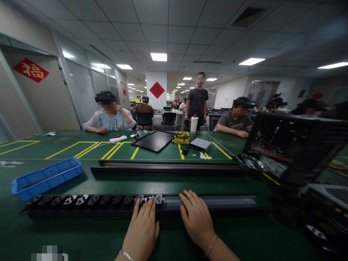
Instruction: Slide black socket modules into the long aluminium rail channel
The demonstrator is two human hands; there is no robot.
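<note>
Black channel [231,203] holding sockets [117,199], both hands [143,224] [198,217] outstretched over it, blue bin [53,184], contents unclear

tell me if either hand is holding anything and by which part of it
Nothing appears held: the open left hand lies at the row of socket-like pieces, the open right hand over the bare stretch of the black rail.
</note>
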